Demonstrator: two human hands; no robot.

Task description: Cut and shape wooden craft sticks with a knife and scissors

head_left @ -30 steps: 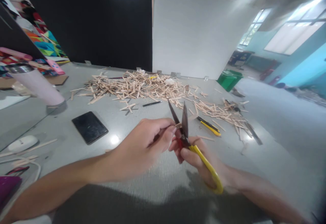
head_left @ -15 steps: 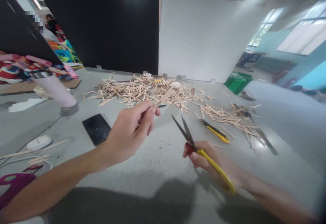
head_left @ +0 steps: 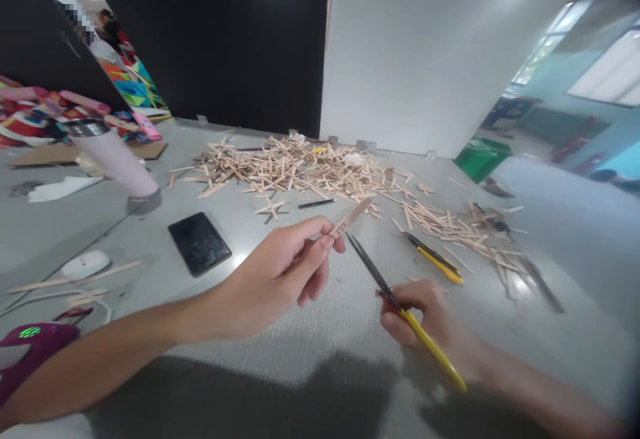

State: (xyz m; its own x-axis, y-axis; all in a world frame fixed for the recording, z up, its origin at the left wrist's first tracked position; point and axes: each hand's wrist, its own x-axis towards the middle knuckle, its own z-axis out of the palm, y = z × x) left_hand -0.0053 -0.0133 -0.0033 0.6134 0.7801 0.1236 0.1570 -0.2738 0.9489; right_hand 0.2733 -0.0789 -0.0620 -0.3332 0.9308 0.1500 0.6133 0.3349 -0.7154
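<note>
Between the thumb and fingers of my left hand [head_left: 295,259] is a flat wooden stick [head_left: 355,216], pointing up and to the right, with a small notch in its edge near my fingertips. My right hand [head_left: 420,316] grips a pair of scissors [head_left: 383,282] with yellow handles. Their dark blades are nearly closed, and the tips lie just right of the stick, apparently apart from it. Beyond my hands a large heap of wooden sticks [head_left: 280,166] spreads over the grey table [head_left: 280,366].
A black phone [head_left: 200,242], a white mouse [head_left: 86,264] and a pink tumbler [head_left: 117,162] stand left. A black pen [head_left: 317,204] lies by the heap. At right are a yellow utility knife [head_left: 435,260], more sticks and a metal ruler [head_left: 543,284]. Behind rise black and white panels.
My left hand first drew the stick away from the scissors, leftward, then brought it back right beside the tips. The scissor blades went from open to nearly closed.
</note>
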